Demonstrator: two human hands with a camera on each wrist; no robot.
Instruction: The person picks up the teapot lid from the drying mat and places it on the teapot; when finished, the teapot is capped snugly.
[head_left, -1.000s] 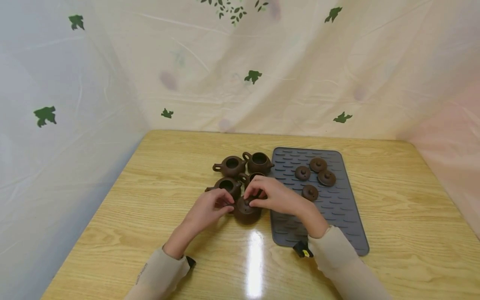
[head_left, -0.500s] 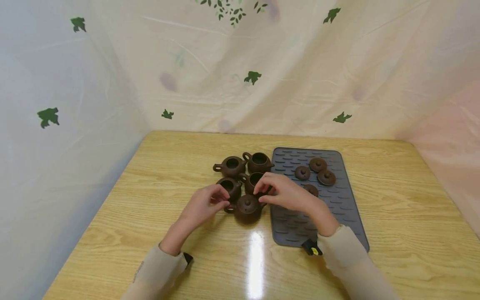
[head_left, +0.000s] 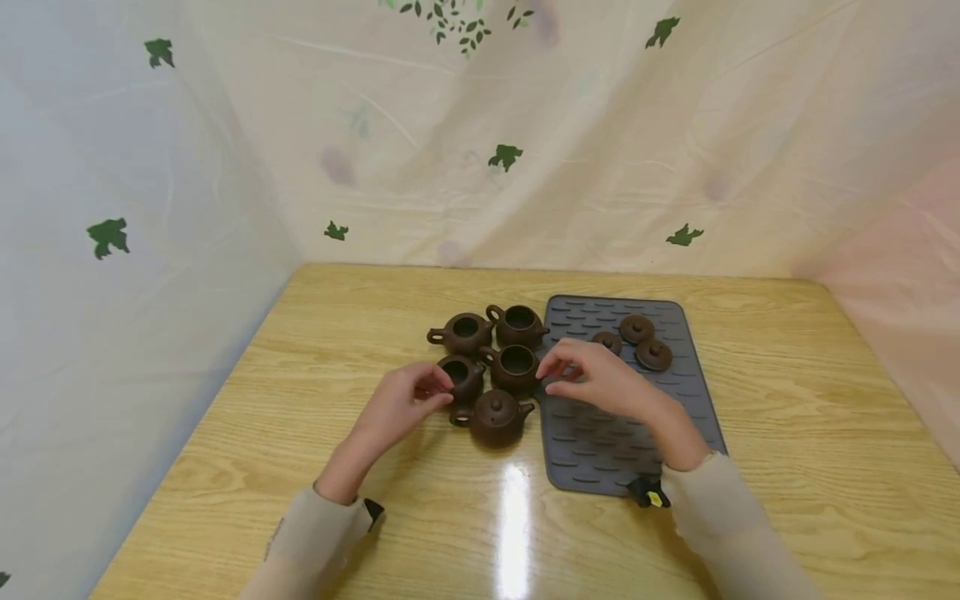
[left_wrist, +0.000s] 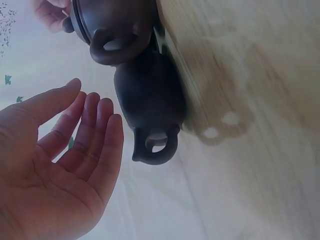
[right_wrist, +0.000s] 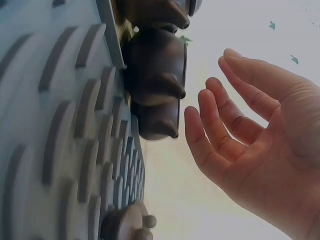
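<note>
A dark brown teapot with its lid on stands nearest the front of the group. Behind it are several small open-topped teapots, one of them just left of my right hand. My left hand hovers left of the lidded pot, its loosely bent fingers overlapping an open teapot in the head view. In the left wrist view that hand holds nothing, beside a teapot's looped handle. My right hand is over the mat, its fingers relaxed and, in the right wrist view, nothing in its palm.
A grey ridged mat lies right of the teapots on the wooden table. Three loose lids, one of them a round lid, show near its back. Two more teapots, such as the back one, stand farther off. A patterned curtain hangs behind.
My right hand has let go of the lid on the front teapot and moved right over the mat, covering a lid there. My left hand has drawn slightly back to the left.
</note>
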